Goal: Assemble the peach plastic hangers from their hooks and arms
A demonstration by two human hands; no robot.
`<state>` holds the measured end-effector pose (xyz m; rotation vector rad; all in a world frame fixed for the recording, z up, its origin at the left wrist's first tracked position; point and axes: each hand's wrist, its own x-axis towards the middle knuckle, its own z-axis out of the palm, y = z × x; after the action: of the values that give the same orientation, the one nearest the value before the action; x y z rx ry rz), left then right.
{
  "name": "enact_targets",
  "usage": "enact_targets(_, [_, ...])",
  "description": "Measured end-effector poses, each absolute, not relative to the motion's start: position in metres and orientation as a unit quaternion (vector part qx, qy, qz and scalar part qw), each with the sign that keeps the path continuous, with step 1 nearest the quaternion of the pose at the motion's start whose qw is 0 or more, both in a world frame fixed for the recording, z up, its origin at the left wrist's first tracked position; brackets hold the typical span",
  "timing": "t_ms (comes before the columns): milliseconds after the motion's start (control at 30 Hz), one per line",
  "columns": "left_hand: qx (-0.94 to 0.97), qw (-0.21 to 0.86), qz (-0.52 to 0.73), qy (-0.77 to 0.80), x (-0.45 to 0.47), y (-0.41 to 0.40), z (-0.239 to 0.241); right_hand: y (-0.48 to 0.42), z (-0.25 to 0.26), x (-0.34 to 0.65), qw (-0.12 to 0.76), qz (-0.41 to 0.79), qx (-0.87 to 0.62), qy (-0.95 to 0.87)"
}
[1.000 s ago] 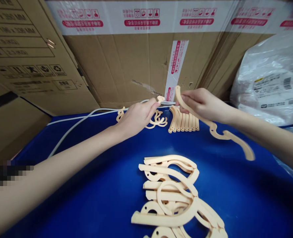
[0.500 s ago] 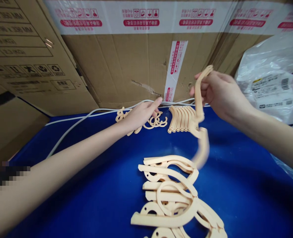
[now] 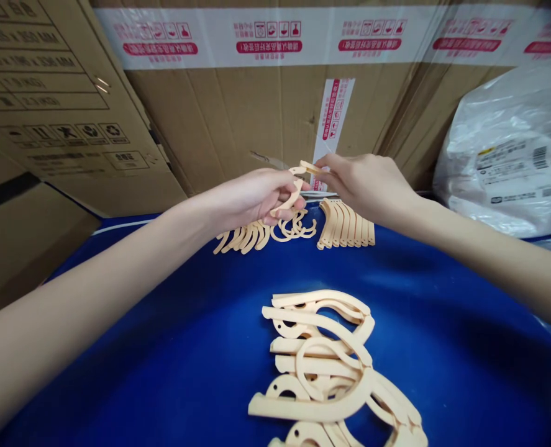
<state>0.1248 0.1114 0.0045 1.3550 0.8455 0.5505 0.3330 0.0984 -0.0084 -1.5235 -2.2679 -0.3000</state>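
My left hand (image 3: 251,195) is closed round a curved beige hanger piece (image 3: 290,200), its fingers curled under it. Close against it, my right hand (image 3: 368,183) pinches a beige folding hanger part (image 3: 309,167), seen nearly edge-on. The two hands meet above the far side of the blue surface; fingers hide whether their pieces are joined. Below my left hand lie several curved beige arms (image 3: 242,238) and a cluster of loose hanger hooks (image 3: 298,230). Under my right hand is a neat row of beige hanger arms (image 3: 347,223).
A pile of folded beige hangers (image 3: 312,408) lies at the front of the blue surface (image 3: 186,347). Cardboard boxes (image 3: 238,112) wall off the back and left. At the right stands a clear plastic bag (image 3: 503,167). A white cable (image 3: 123,225) runs along the back.
My right hand has moved left and down, bringing the hanger to my left hand. My left hand has risen from the loose parts and now holds a curved piece.
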Motion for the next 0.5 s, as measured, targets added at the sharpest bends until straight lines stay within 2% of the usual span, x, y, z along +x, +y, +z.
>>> enact_targets(100, [0.606, 0.63, 0.263, 0.408, 0.128, 0.111, 0.003, 0.102, -0.011, 0.325, 0.183, -0.116, -0.521, -0.825])
enact_targets(167, [0.623, 0.572, 0.288, 0.448, 0.132, 0.107, -0.002, 0.105, -0.012, 0.323, 0.198, -0.064, -0.502, -0.84])
enact_targets(233, [0.674, 0.479, 0.32, 0.463, 0.134, 0.103, -0.009, 0.109, -0.014, 0.323, 0.226, 0.082, -0.479, -0.844])
enact_targets(300, [0.733, 0.362, 0.35, 0.458, 0.13, 0.102, -0.015, 0.113, -0.015, 0.328, 0.258, 0.277, -0.46, -0.804])
enact_targets(367, [0.759, 0.286, 0.35, 0.468, 0.117, 0.107, -0.018, 0.118, -0.017, 0.338, 0.302, 0.384, -0.466, -0.738])
enact_targets(433, [0.753, 0.29, 0.304, 0.506, 0.098, 0.116, -0.019, 0.121, -0.019, 0.352, 0.339, 0.346, -0.51, -0.71])
enact_targets(500, [0.746, 0.283, 0.246, 0.551, 0.078, 0.126, -0.019, 0.121, -0.021, 0.367, 0.338, 0.232, -0.55, -0.727])
